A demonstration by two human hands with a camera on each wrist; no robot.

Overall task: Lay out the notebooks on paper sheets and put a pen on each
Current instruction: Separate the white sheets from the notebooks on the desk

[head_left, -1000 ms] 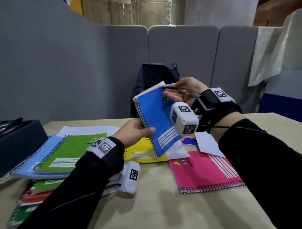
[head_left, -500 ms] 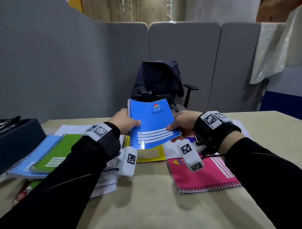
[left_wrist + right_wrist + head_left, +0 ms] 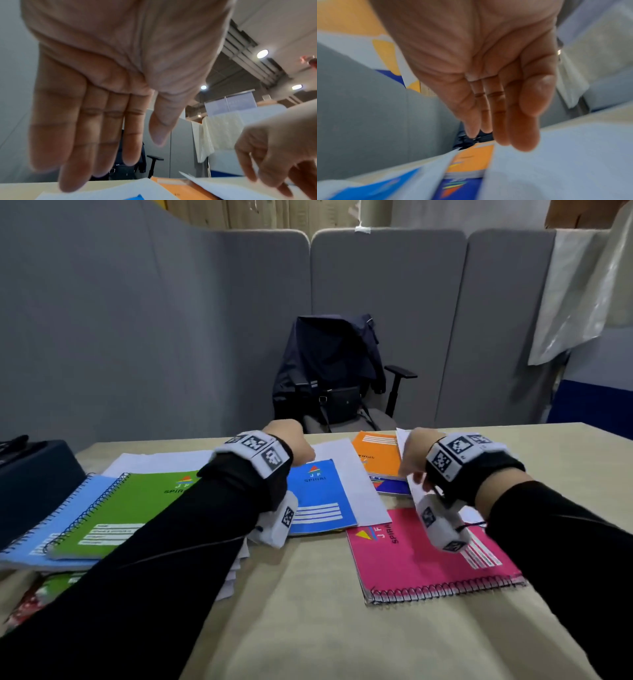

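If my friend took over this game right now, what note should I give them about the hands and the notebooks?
Left hand: open, holding nothing, over the far edge of the white sheet.
Right hand: pinches a loose paper sheet, lifted off the table.
Done: the blue notebook lies flat on the white sheet.
Left: lay out the pink notebook, orange notebook and green notebook. No pen lies on any notebook yet.

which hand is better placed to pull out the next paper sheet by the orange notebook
Right. The right hand already touches a white sheet beside the orange notebook; the left hand is open over the blue notebook.
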